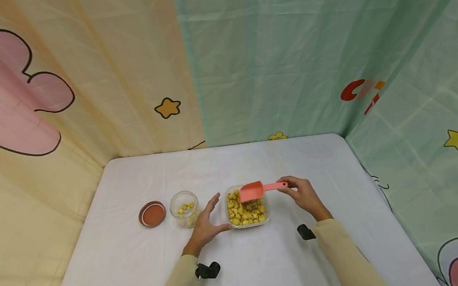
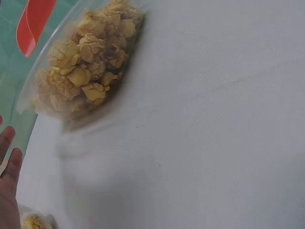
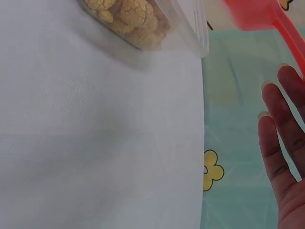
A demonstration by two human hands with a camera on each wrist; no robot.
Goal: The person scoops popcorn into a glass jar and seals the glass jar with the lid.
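My right hand (image 1: 301, 196) pinches the handle of a red-pink scoop (image 1: 252, 191), whose bowl is over the back of a clear plastic tub (image 1: 249, 226). Yellow popcorn (image 1: 242, 214) fills most of the tub. In the right wrist view the scoop (image 3: 252, 12) is higher than the tub's rim, and several fingers (image 3: 281, 124) extend below the handle. My left hand (image 1: 205, 229) lies between the tub and a round clear jar (image 1: 183, 201), fingers spread and thumb tip by the tub's near left corner. A few popcorn pieces (image 1: 185, 208) show inside the open jar.
A brown round lid (image 1: 152, 214) lies left of the jar on the white-covered table (image 1: 142, 273). Printed curtains (image 1: 262, 65) hang behind and at both sides. Each wrist wears a small black camera (image 1: 208, 270).
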